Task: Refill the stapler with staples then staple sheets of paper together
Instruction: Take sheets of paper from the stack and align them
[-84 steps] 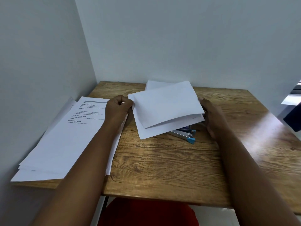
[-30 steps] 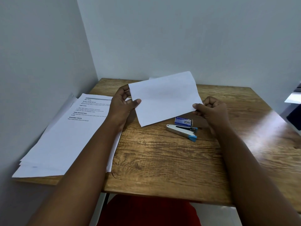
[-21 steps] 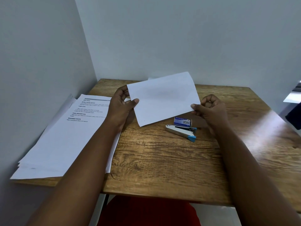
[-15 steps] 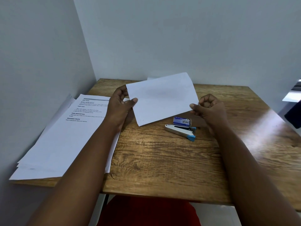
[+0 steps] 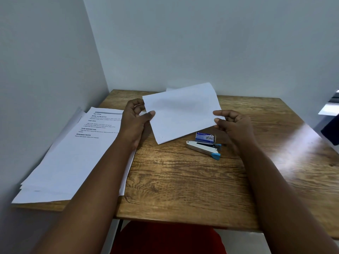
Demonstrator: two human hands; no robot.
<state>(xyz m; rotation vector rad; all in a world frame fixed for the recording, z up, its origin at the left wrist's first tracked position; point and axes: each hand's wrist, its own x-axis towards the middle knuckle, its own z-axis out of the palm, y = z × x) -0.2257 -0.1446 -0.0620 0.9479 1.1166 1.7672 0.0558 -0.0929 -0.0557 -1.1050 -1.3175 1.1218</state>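
Note:
A small stack of white sheets point(image 5: 181, 112) is held up off the wooden table point(image 5: 183, 180), tilted toward me. My left hand point(image 5: 135, 118) pinches its left edge with thumb in front. My right hand point(image 5: 233, 123) pinches the right edge between thumb and fingers. Just below the sheets a small blue staple box point(image 5: 205, 137) lies on the table. In front of it lies the silver stapler point(image 5: 203, 149) with a blue tip, untouched by either hand.
A spread pile of printed papers point(image 5: 73, 153) covers the table's left side, overhanging the front edge. White walls close in on the left and back. Something red point(image 5: 165, 239) shows below the table's front edge.
Both hands lifted the sheets off the stapler and staple box, uncovering them. In the last second the sheets have shifted only slightly, with the right hand's grip adjusting at the edge.

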